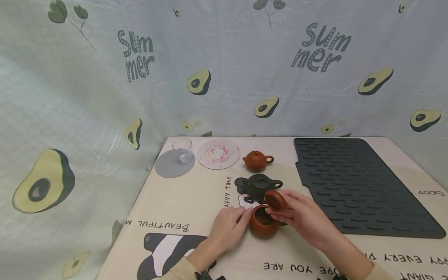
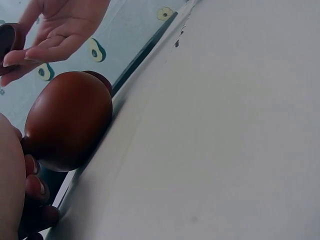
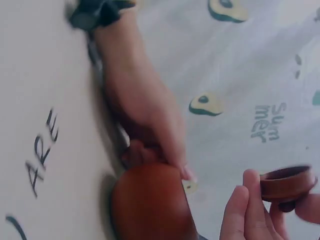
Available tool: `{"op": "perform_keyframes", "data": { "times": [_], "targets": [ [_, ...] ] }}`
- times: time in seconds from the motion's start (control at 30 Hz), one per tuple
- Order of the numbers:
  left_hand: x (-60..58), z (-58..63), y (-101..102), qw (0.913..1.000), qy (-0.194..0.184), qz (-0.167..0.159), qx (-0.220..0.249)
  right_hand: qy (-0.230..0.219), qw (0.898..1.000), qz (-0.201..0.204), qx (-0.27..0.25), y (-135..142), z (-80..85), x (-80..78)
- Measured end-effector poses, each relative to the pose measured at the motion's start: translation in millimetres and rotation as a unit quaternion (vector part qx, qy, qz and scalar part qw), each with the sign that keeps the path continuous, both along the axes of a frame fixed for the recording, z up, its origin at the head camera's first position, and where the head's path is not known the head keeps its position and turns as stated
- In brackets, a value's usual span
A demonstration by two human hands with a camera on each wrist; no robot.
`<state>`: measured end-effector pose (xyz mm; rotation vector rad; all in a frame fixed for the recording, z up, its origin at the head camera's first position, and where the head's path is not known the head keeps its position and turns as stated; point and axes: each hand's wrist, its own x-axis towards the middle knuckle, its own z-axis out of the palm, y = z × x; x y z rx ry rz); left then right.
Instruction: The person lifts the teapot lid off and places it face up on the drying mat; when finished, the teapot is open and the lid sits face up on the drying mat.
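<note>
A reddish-brown clay teapot [image 1: 262, 229] stands upright on the table with its top uncovered. My left hand [image 1: 226, 228] pinches it at the spout side, thumb near the rim; the spout is mostly hidden by the fingers. Above the opening and slightly to the right, my right hand [image 1: 305, 216] holds the round teapot lid [image 1: 275, 201], tilted so that its hollow underside faces the head camera. In the right wrist view the lid's knob [image 3: 286, 206] points downward between the fingers. Behind the lid sits a dark teapot [image 1: 259, 187], apart from both hands.
Farther back are a smaller reddish-brown teapot [image 1: 256, 161], a patterned round plate or mat [image 1: 210, 161], and a clear glass [image 1: 183, 147] on a grey round mat [image 1: 166, 167]. A dark ridged mat [image 1: 364, 194] covers the right side. A printed curtain [image 1: 231, 46] hangs behind the table.
</note>
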<state>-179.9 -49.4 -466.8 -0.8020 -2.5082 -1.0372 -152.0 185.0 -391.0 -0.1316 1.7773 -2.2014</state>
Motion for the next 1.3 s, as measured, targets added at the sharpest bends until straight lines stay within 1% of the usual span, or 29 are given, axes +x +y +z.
{"op": "perform_keyframes", "data": {
  "times": [0.1,0.23,0.37,0.47,0.53,0.67,0.77,0.9,1.2,1.3],
  "targets": [
    [1.0,-0.9,1,1.0000,0.000,0.002,0.001,-0.024,0.998,0.018,-0.059,4,-1.8,0.7],
    [1.8,-2.4,1,1.0000,-0.001,0.004,-0.001,-0.037,0.992,0.037,-0.113,9,-6.6,2.6],
    [2.6,-3.9,2,1.0000,-0.004,0.001,-0.005,-0.051,0.985,0.042,-0.162,13,-11.2,5.5],
    [3.1,-4.3,2,1.0000,-0.007,-0.001,-0.006,-0.056,0.980,0.035,-0.189,15,-11.8,7.3],
    [3.0,-4.0,2,0.9999,-0.010,-0.001,-0.005,-0.062,0.978,0.023,-0.199,16,-10.6,8.1],
    [2.3,-2.4,3,0.9999,-0.015,-0.004,-0.005,-0.093,0.972,-0.005,-0.215,20,-6.5,8.5],
    [1.9,-1.8,3,0.9999,-0.013,-0.004,-0.006,-0.115,0.966,-0.003,-0.233,25,-6.2,8.1],
    [1.8,-2.0,3,0.9999,-0.008,-0.004,-0.006,-0.118,0.965,0.008,-0.232,29,-8.1,8.3],
    [0.3,-2.2,1,0.9999,-0.016,-0.004,-0.003,-0.091,0.978,0.003,-0.188,32,-13.8,7.8],
    [-1.0,-1.6,1,0.9998,-0.016,-0.004,-0.005,-0.085,0.982,-0.005,-0.166,34,-14.7,6.7]
  ]
}}
